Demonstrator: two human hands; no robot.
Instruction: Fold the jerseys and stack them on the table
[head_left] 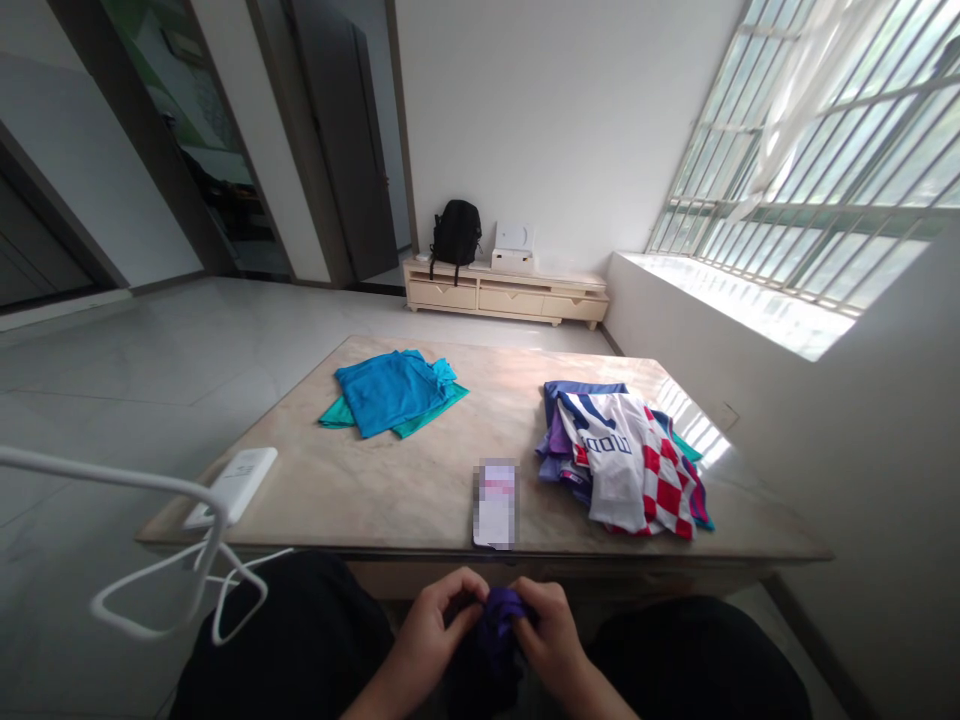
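Between my knees, just in front of the table's near edge, a bunched purple cloth is held up by both hands. My left hand pinches its left side with curled fingers. On the right side, my right hand grips it between thumb and fingers. The lower part of the cloth hangs into dark shadow and is hard to make out. A phone lies on the table just beyond my hands.
Blue and green folded garments lie at the table's back left. A pile with a white and red checked shirt lies at the right. A white box-shaped device sits front left, near a white cable looping in the foreground.
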